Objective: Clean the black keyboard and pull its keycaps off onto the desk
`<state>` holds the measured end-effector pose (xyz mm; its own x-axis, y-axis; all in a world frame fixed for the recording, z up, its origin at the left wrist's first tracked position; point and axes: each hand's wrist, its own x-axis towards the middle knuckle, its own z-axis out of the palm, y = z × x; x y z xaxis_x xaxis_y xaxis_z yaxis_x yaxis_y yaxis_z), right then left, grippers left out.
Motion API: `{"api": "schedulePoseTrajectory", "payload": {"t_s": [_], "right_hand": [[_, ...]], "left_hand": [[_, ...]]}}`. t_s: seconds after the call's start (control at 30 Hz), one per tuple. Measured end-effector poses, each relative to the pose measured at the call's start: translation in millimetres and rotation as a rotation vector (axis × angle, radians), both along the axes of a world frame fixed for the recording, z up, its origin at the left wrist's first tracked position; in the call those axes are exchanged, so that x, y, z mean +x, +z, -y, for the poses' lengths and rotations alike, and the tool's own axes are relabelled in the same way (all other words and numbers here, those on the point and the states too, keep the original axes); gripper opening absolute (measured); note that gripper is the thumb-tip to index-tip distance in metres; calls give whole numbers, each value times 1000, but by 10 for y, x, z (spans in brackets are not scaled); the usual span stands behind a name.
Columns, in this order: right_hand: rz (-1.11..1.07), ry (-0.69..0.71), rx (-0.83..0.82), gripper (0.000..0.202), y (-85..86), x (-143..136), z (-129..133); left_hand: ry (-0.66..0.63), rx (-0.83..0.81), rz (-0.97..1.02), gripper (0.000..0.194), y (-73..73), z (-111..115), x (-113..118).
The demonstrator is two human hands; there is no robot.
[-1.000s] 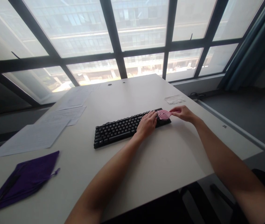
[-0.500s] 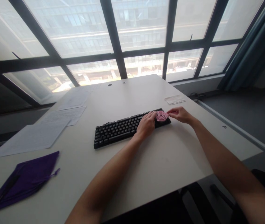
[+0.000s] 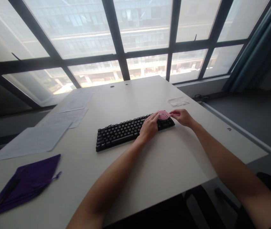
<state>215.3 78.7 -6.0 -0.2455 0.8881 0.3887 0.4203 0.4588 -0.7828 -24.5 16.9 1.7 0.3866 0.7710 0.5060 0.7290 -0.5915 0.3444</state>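
The right grip pinches the handle of the pink brush, whose round head lies just left of those fingers, over the keyboard's right end. Beside the head, the left grip lies flat on the keyboard, unclenched. The keyboard rests on the counter.
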Motion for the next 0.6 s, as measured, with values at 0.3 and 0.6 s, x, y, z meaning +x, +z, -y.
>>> {"api": "schedulePoseTrajectory", "payload": {"t_s": [0.3,0.6], "right_hand": [[48,-102,93,24,-42,-64,-5],[85,-128,128,21,50,-39,35]], "left_hand": [[-5,-9,-16,61,-12,-11,-1],[-17,6,-151,55,33,55,9]]}}
